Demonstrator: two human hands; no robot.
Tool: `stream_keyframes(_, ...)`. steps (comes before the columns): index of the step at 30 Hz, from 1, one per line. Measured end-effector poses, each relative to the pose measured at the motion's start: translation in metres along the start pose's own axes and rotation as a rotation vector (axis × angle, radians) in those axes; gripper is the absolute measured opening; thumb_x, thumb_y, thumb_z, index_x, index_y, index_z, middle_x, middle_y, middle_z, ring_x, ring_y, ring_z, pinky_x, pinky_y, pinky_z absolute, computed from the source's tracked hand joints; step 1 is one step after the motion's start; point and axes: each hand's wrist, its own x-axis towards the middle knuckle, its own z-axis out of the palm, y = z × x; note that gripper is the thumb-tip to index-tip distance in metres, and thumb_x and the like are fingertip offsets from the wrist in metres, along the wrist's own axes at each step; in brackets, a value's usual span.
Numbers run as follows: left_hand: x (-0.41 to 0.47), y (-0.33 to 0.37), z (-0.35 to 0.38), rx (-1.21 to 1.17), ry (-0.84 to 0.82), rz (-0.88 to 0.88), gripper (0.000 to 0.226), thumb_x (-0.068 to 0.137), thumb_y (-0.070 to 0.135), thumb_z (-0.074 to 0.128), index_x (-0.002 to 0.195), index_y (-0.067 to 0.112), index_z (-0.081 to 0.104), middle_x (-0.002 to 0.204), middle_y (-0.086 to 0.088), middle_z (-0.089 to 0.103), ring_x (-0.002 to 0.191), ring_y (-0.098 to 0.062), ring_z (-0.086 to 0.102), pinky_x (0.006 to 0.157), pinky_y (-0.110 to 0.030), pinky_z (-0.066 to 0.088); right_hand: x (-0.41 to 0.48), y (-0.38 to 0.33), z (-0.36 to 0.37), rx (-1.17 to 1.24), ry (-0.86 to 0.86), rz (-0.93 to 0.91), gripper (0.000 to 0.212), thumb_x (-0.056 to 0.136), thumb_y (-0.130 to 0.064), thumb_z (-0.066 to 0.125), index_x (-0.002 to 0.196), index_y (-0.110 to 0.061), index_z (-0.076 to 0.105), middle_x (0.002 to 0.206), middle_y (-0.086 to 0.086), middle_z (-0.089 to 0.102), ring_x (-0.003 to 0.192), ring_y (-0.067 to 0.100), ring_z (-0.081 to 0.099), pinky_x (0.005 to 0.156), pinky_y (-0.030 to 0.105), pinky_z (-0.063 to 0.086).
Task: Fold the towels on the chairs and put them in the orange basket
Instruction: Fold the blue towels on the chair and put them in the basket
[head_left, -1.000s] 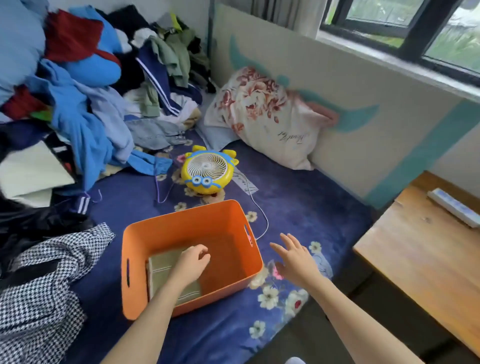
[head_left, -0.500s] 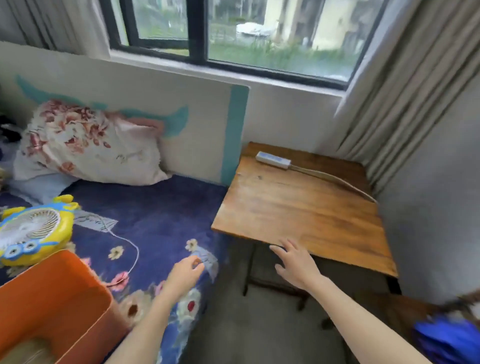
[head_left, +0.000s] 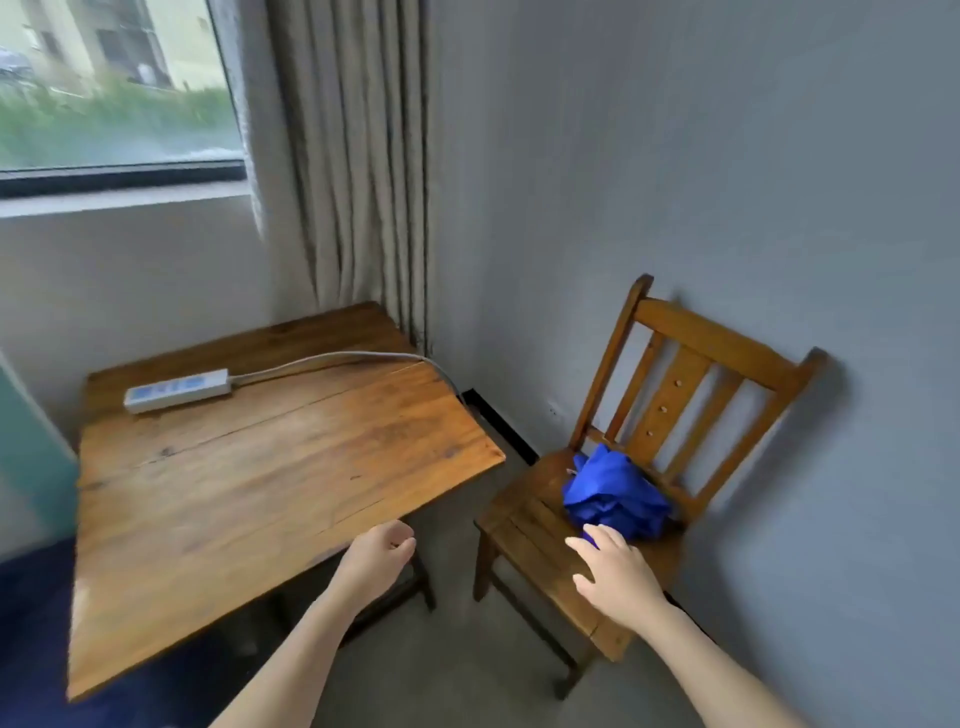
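the person has turned from the orange basket to the wooden chair (head_left: 540, 530); right hand (head_left: 615, 577), fingers spread, reaches the crumpled blue towel (head_left: 615, 493) on its seat, left hand (head_left: 376, 558) loosely curled, empty.

Room corner. Grey wall (head_left: 675, 182) behind a pleated curtain (head_left: 353, 156); daylight enters through the window (head_left: 114, 83), upper left. Wooden worktop (head_left: 260, 467) bears a power strip (head_left: 176, 383). Slatted chair (head_left: 717, 340) stands against the right wall, on a grey floor (head_left: 457, 675).
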Motion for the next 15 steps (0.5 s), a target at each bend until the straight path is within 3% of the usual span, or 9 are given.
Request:
stream_keyframes(8, 0.094, 0.060, -0.003, 0.095, -0.132, 0.231, 0.030, 0.098, 0.026, 0.041, 0.123, 0.016, 0.055, 0.124, -0.001, 0.058, 0.111, -0.016, 0.055, 0.082, -0.018, 0.040, 0.006, 0.029, -0.019, 0.083, 0.063, 0.297, 0.050, 0.097, -0.031, 0.041, 0.144, -0.025, 0.028, 0.155, 0.000, 0.019, 0.144, 0.020, 0.012, 0.114, 0.037, 0.021)
stream_keyframes(15, 0.140, 0.040, 0.016, 0.134, -0.290, 0.272, 0.020, 0.097, 0.025, 0.044, 0.110, 0.022, 0.059, 0.115, 0.002, 0.060, 0.095, -0.008, 0.055, 0.081, -0.015, 0.046, 0.019, 0.023, -0.010, 0.122, 0.019, 0.427, 0.048, 0.097, -0.030, 0.040, 0.144, -0.026, 0.030, 0.155, 0.000, 0.019, 0.144, 0.018, 0.012, 0.114, 0.037, 0.021)
